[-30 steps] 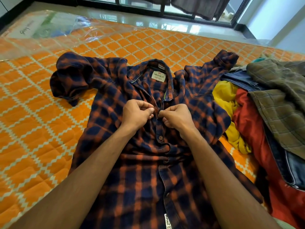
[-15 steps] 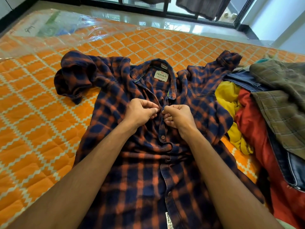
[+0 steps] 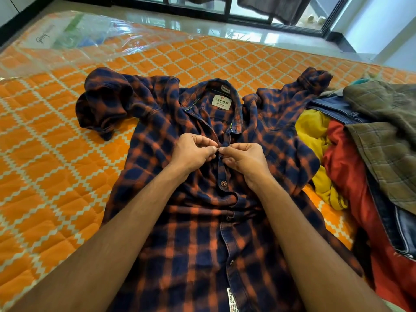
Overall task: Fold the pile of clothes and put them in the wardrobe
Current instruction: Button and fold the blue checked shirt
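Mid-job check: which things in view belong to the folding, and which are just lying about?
Part of the job:
plaid shirt, spread on the mattress, with left hand and right hand pinching its placket at a button
pile of clothes beside it: yellow, red, denim, olive pieces

Lying about:
clear plastic sheet at the mattress's far corner
dark cloth hanging by the window

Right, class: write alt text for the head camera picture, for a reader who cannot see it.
A left hand and a right hand pinch the front of a blue and orange checked shirt at a button just below the collar. The shirt lies on an orange patterned mattress, with a pile of clothes on its right.
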